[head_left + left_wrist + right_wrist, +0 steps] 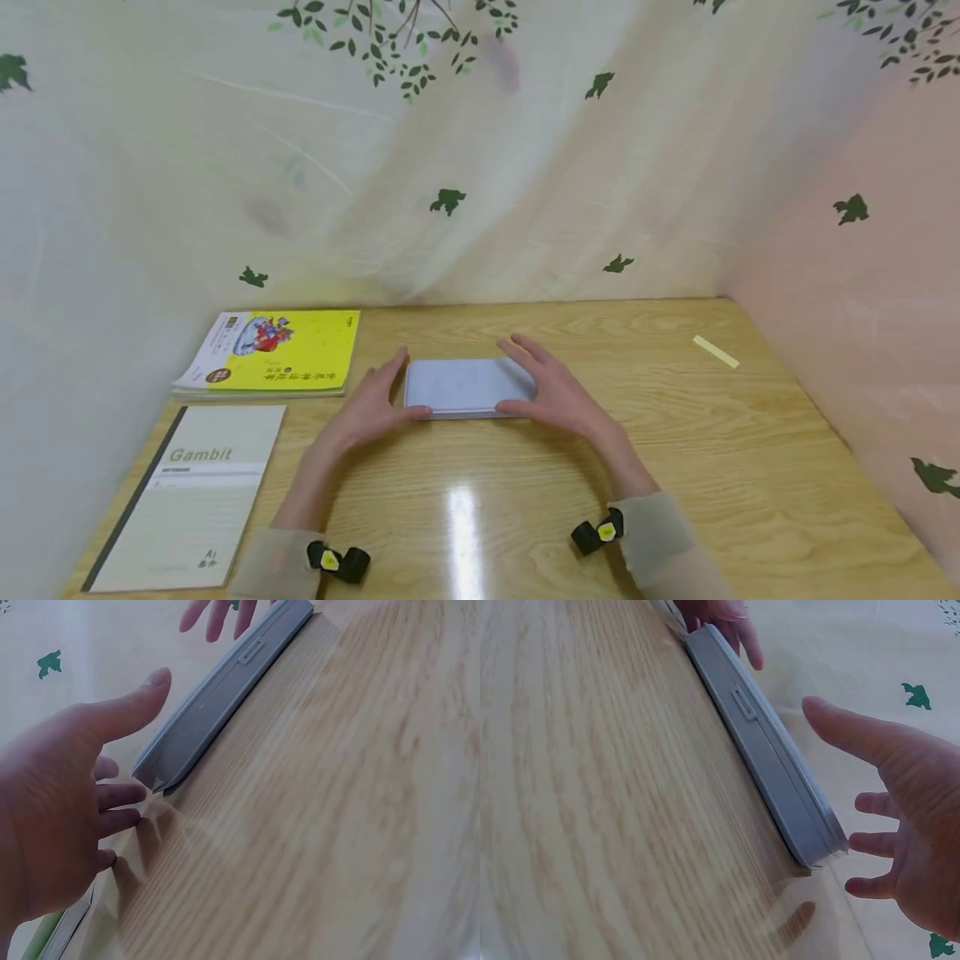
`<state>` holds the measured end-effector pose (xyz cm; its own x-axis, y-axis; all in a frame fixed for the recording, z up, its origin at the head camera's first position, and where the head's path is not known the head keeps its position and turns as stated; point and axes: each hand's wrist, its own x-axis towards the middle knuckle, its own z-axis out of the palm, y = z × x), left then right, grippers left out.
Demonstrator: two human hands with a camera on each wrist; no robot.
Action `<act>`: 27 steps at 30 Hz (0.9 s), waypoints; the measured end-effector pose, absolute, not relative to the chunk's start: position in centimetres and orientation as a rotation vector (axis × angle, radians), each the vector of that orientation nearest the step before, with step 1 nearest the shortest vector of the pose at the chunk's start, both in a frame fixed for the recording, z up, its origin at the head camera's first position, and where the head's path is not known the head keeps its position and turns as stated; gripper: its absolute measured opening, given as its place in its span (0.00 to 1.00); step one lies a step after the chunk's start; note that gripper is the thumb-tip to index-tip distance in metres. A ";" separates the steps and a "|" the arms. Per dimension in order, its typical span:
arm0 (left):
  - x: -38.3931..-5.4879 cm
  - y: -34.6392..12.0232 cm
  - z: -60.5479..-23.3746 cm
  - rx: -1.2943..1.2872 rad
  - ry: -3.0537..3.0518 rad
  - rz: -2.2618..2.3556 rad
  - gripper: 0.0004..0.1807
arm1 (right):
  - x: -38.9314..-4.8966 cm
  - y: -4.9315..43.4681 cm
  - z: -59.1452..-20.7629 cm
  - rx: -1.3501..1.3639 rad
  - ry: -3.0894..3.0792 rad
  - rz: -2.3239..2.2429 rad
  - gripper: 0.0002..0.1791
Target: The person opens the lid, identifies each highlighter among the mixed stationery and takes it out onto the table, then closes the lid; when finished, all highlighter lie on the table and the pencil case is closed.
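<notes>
A flat, pale grey-blue rectangular case (465, 386) lies on the wooden table, its long side toward me. Its front wall (759, 750) carries a small raised latch (744, 703) and a lid seam. My left hand (371, 404) is at the left end, thumb and fingers spread around that end. In the left wrist view the thumb (135, 709) stands off from the case (225, 697). Around the right end my right hand (557, 393) is spread likewise, its thumb (847, 731) raised apart from the lid edge and its fingertips close to the end wall.
Left of the case lies a yellow-covered book (315, 350) on top of another. Nearer me is a grey notebook (198, 521) marked Gambit. A pale yellow strip (716, 352) lies at the back right. Patterned curtains (510, 242) border the table (750, 467).
</notes>
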<state>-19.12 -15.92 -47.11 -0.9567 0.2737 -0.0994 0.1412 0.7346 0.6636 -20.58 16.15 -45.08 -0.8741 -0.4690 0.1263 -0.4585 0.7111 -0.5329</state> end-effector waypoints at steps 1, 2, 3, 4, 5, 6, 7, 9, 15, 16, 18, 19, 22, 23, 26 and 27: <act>-19.0 -15.9 -47.1 0.335 2.742 1.017 0.64 | -20.5 16.0 -45.1 -0.789 2.886 -0.877 0.52; -19.0 -15.9 -47.1 0.339 2.742 1.003 0.65 | -20.5 16.0 -45.1 -0.790 2.879 -0.866 0.52; -19.0 -15.8 -47.1 0.349 2.742 0.990 0.65 | -20.5 15.9 -45.1 -0.788 2.871 -0.861 0.52; -19.0 -15.8 -47.1 0.356 2.742 0.978 0.65 | -20.4 15.8 -45.1 -0.780 2.864 -0.860 0.52; -19.0 -15.7 -47.2 0.371 2.746 0.961 0.65 | -20.4 15.8 -45.2 -0.776 2.862 -0.847 0.52; -19.0 -15.7 -47.3 0.376 2.747 0.950 0.65 | -20.4 15.7 -45.2 -0.771 2.859 -0.837 0.52; -19.1 -15.6 -47.3 0.389 2.751 0.938 0.66 | -20.3 15.7 -45.3 -0.769 2.856 -0.828 0.52; -19.1 -15.5 -47.5 0.403 2.766 0.920 0.66 | -20.3 15.7 -45.4 -0.773 2.853 -0.810 0.52; -19.1 -15.0 -47.9 0.427 2.847 0.884 0.63 | -20.4 15.7 -45.7 -0.803 2.860 -0.756 0.49; -19.2 -14.9 -48.0 0.429 2.856 0.879 0.63 | -20.4 15.7 -45.7 -0.808 2.863 -0.751 0.48; -19.2 -14.7 -48.0 0.425 2.864 0.867 0.63 | -20.4 15.7 -45.7 -0.814 2.869 -0.742 0.48; -19.2 -14.6 -48.0 0.418 2.866 0.865 0.64 | -20.3 15.8 -45.7 -0.819 2.872 -0.736 0.47; -19.3 -14.4 -47.8 0.401 2.877 0.840 0.64 | -20.3 15.7 -45.7 -0.839 2.883 -0.715 0.47; -19.3 -14.4 -47.8 0.395 2.881 0.829 0.64 | -20.3 15.7 -45.7 -0.844 2.885 -0.711 0.46; -19.4 -14.4 -47.7 0.385 2.885 0.819 0.63 | -20.3 15.5 -45.8 -0.853 2.888 -0.698 0.46; -19.4 -14.4 -47.7 0.380 2.883 0.817 0.63 | -20.3 15.4 -45.8 -0.855 2.889 -0.694 0.45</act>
